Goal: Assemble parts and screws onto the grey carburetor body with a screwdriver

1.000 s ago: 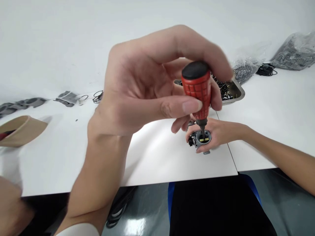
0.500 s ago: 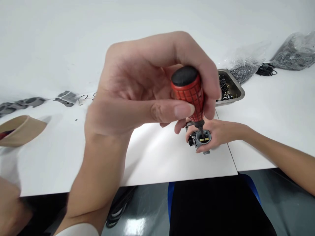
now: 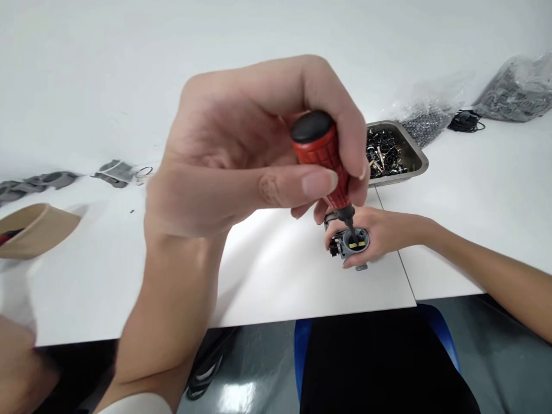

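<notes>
My left hand point(image 3: 241, 155), large and close to the camera, is closed around the red handle of a small screwdriver point(image 3: 317, 158) with a black cap. The screwdriver slants down to the right, its tip reaching into the round bore of a grey metal carburetor point(image 3: 357, 240). A brass-coloured strip shows inside that bore, by the tip; whether the tip sits in a screw I cannot make out. Lower down, my right hand point(image 3: 375, 233) grips the carburetor from the right just above the white table point(image 3: 276, 287), thumb on the near side.
Behind my hands stands a metal tray point(image 3: 420, 164) of small black and brass parts. Farther right lie plastic bags point(image 3: 517, 92) of parts and a black cable coil point(image 3: 466, 122). On the left are a tan container point(image 3: 47, 233) and grey parts point(image 3: 116, 172). A blue-edged chair point(image 3: 304, 356) stands below.
My left hand has shifted slightly left with the screwdriver handle, which leans more while the tip stays in the bore. More of the tray shows. The right hand is nearly still.
</notes>
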The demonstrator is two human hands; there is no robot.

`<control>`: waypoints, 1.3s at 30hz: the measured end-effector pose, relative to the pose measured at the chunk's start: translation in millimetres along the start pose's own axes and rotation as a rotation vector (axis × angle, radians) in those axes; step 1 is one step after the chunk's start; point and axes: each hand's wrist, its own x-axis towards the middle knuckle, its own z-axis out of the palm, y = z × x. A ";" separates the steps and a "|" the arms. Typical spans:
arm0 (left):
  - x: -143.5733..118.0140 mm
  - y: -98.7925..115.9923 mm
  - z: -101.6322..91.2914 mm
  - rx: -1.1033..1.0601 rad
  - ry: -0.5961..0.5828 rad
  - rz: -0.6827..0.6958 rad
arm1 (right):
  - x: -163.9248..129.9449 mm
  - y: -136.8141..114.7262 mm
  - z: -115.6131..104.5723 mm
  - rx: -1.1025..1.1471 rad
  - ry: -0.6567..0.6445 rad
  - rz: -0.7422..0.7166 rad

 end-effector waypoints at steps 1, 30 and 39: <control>0.9 0.8 -1.7 -0.021 -0.028 -0.003 | -0.1 0.5 0.1 0.000 0.000 -0.001; 9.8 2.7 15.9 0.249 0.026 0.147 | -0.5 -3.2 -2.1 0.025 0.010 0.051; 6.1 1.5 11.9 0.052 0.062 -0.013 | -1.0 -1.0 -1.6 0.024 -0.007 0.042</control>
